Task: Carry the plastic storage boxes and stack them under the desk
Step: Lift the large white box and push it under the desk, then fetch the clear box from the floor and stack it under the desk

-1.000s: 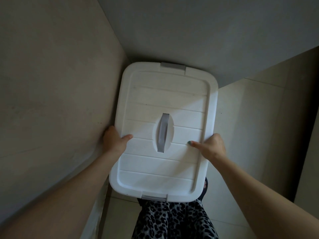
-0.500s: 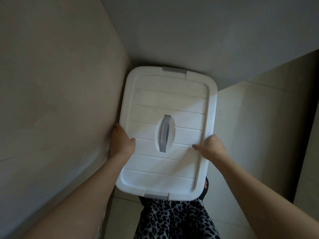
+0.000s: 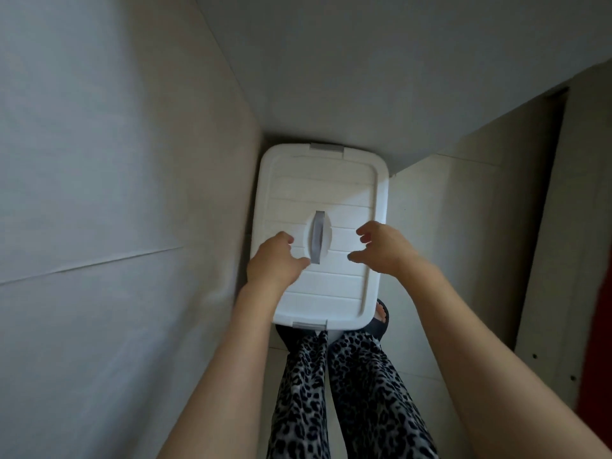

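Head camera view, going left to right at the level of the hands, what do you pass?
wall → left hand → grey lid handle → right hand → floor tiles

White box (image 3: 331,190), perhaps grey handle (image 3: 318,236) — leopard-print trousers (image 3: 364,392).

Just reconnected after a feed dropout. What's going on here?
A person stands over a white plastic storage box that sits low beside the left-hand wall, its far end under the grey desk top; what it rests on is hidden. The left hand and the right hand hover over its lid, fingers loosely curled, gripping nothing.
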